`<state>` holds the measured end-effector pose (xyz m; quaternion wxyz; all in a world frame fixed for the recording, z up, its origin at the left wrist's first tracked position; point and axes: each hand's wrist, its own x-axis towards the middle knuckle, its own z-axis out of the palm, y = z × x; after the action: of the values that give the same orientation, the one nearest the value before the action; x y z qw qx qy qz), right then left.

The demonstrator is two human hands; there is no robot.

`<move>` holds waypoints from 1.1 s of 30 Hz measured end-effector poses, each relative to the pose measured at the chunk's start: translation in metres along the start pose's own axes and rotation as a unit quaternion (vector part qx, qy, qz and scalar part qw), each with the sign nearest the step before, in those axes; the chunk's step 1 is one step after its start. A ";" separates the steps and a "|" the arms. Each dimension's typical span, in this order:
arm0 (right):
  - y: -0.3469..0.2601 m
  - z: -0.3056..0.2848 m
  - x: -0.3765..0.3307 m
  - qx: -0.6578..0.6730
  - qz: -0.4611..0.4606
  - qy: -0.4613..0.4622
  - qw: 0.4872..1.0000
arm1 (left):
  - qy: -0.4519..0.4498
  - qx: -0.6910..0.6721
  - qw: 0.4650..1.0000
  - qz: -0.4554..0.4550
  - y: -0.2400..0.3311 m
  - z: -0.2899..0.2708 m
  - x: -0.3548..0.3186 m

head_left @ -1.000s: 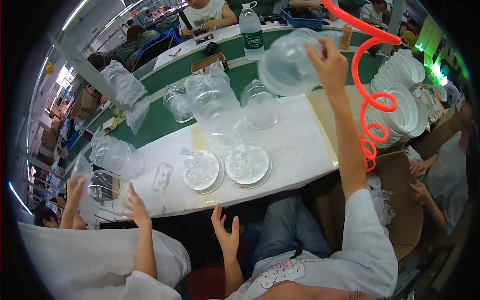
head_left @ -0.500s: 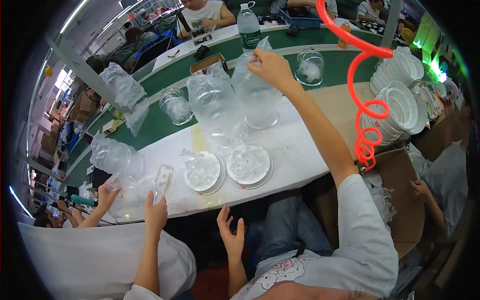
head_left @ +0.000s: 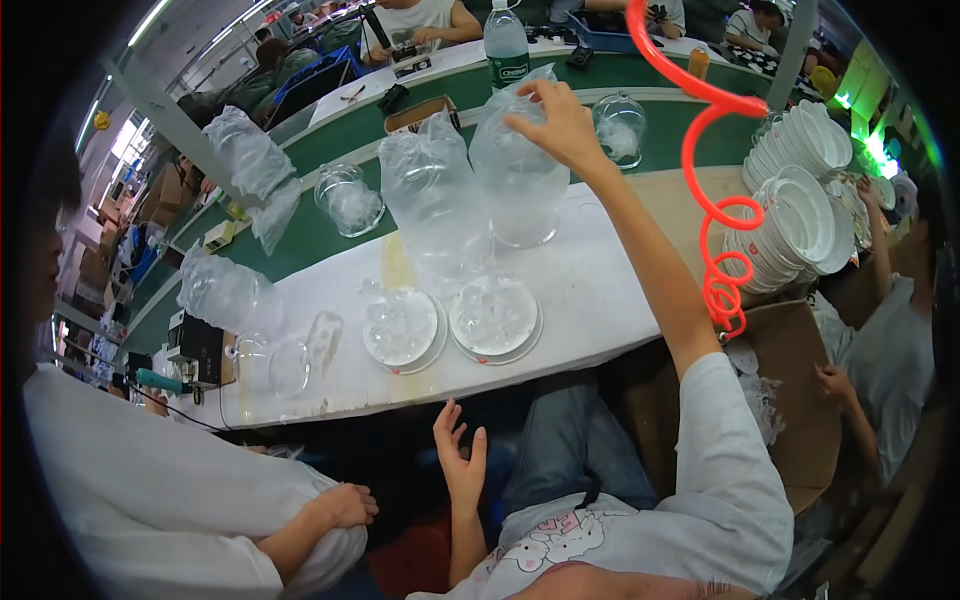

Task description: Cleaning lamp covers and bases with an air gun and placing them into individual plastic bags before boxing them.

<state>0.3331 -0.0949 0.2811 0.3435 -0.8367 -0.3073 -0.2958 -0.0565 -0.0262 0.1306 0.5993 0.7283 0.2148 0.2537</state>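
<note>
My right hand (head_left: 556, 125) reaches across the bench and grips the upper part of a clear plastic bag (head_left: 515, 185). The bag stands upright, with a round clear rim showing inside its base. Close on its left is another upright clear plastic bag (head_left: 428, 195). My left hand (head_left: 461, 468) is raised over my lap beyond the bench's front edge, fingers apart, holding nothing. Nearest to it on the bench are two round white bases, a left base (head_left: 402, 330) and a right base (head_left: 494, 320), topped with clear crinkled pieces.
A red coiled hose (head_left: 690, 150) hangs at the right, before stacked white plates (head_left: 790, 230). Below them is a cardboard box (head_left: 800, 390). Clear domes (head_left: 349, 203) stand on the green surface, near a bottle (head_left: 507, 50). A co-worker (head_left: 180, 480) sits at my left.
The co-worker's hands at the left have left the bench; one now rests on their lap, and the clear pieces they held lie on the bench. My right hand has shifted slightly on the bag.
</note>
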 end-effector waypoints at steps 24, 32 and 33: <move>0.124 -0.006 -0.116 0.087 0.186 0.215 0.955 | -0.091 -0.012 0.996 -0.001 -0.005 0.059 -0.011; 0.204 0.044 -0.010 0.041 0.323 0.126 0.937 | -0.129 0.001 0.992 0.004 0.001 0.074 -0.018; 0.225 0.047 0.000 -0.046 0.244 0.171 0.954 | -0.135 -0.007 0.991 -0.006 0.000 0.077 -0.019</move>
<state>0.5085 -0.1886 0.1648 0.4132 -0.8382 -0.0169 -0.3554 -0.0232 -0.0965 0.1165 0.6296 0.7501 0.1347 0.1511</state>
